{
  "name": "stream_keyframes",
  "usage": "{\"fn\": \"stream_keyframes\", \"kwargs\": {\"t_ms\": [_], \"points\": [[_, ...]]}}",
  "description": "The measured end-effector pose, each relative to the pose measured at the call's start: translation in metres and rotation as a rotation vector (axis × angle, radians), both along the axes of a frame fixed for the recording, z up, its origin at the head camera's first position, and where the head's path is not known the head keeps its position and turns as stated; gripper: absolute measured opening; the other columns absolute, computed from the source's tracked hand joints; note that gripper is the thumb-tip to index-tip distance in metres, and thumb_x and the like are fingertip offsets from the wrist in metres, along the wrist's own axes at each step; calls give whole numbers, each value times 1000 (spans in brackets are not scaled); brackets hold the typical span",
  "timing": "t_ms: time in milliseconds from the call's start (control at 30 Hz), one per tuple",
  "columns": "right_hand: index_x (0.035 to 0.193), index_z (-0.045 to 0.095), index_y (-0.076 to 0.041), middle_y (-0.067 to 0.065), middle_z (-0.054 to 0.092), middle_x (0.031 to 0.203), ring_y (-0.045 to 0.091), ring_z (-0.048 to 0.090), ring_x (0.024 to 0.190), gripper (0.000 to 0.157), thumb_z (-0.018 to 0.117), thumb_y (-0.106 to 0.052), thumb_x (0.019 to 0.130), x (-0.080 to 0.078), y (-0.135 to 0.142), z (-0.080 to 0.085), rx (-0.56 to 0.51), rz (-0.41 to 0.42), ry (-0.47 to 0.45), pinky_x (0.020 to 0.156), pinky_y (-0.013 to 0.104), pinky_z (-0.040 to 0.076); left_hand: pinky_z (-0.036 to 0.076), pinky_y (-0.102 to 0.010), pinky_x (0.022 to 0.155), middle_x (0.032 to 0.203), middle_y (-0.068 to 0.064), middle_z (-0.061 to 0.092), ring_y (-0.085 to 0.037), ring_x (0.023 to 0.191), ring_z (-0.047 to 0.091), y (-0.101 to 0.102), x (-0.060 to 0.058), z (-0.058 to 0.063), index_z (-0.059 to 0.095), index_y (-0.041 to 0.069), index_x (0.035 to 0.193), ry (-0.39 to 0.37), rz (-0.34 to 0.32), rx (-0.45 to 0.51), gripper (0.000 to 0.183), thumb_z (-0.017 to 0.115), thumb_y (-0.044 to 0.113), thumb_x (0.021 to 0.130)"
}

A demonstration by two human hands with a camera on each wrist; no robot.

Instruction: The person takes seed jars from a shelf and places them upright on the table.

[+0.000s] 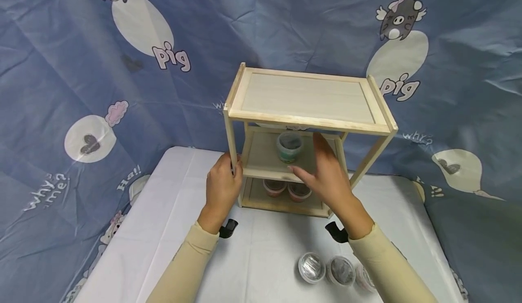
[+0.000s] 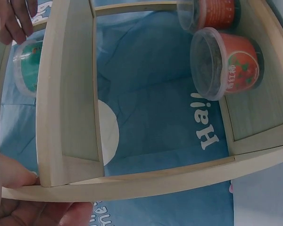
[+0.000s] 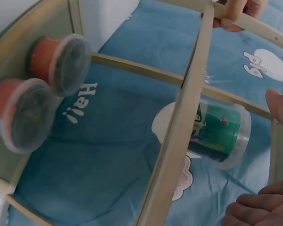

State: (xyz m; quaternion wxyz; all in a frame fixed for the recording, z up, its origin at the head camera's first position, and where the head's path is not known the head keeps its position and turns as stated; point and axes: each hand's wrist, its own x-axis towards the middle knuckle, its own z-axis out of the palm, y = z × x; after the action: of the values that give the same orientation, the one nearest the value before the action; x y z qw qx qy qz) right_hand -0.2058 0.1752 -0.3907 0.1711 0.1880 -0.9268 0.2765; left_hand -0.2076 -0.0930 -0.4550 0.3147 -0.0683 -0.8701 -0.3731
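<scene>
A small wooden shelf rack (image 1: 310,95) with three levels stands on a white-covered table. My left hand (image 1: 222,183) grips its left front post (image 2: 132,187), thumb on one side and fingers on the other. A green tub (image 1: 289,146) with a clear lid stands upright on the middle level. My right hand (image 1: 328,171) is just right of it, thumb and fingers spread, with a gap between them and the tub in the right wrist view. Two red tubs (image 2: 243,66) with clear lids stand side by side on the bottom level.
Near the table's front, under my right forearm, stand several lidded tubs (image 1: 311,267) in a row, the rightmost partly hidden by the sleeve. A blue curtain (image 1: 195,31) with printed pigs hangs close behind the rack. The white table (image 1: 179,194) reaches out on both sides.
</scene>
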Motion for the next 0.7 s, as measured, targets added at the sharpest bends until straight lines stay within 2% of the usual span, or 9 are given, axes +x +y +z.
{"fn": "stream_keyframes", "kwargs": {"t_ms": [167, 267, 500, 700], "points": [[165, 20, -1, 26, 34, 163, 43, 40, 146, 110, 80, -54, 90, -12, -4, 4, -56, -26, -72, 111, 58, 42, 55, -45, 56, 91, -12, 70, -27, 69, 67, 1, 0, 0, 70, 0, 104, 2, 2, -2, 7, 66, 6, 101], [167, 18, -6, 24, 31, 165, 41, 36, 149, 113, 78, -60, 88, -18, -7, 5, -101, -38, -112, 112, 58, 40, 55, -45, 56, 92, -13, 70, -27, 70, 68, 1, 0, 0, 69, 0, 104, -2, -2, 1, 7, 66, 5, 101], [168, 13, -14, 16, 27, 169, 33, 29, 153, 118, 80, -63, 85, -31, -15, 7, -157, -34, -142, 118, 53, 34, 56, -47, 60, 93, -13, 70, -29, 73, 70, 2, 0, 1, 70, 0, 105, -17, 2, -2, 8, 66, 5, 100], [169, 12, -19, 16, 29, 168, 37, 34, 151, 119, 76, -71, 83, -37, -19, 8, -171, -71, -206, 112, 57, 40, 55, -46, 59, 92, -13, 70, -28, 71, 68, 1, 0, 1, 69, 0, 104, -12, 4, -4, 7, 66, 5, 100]]}}
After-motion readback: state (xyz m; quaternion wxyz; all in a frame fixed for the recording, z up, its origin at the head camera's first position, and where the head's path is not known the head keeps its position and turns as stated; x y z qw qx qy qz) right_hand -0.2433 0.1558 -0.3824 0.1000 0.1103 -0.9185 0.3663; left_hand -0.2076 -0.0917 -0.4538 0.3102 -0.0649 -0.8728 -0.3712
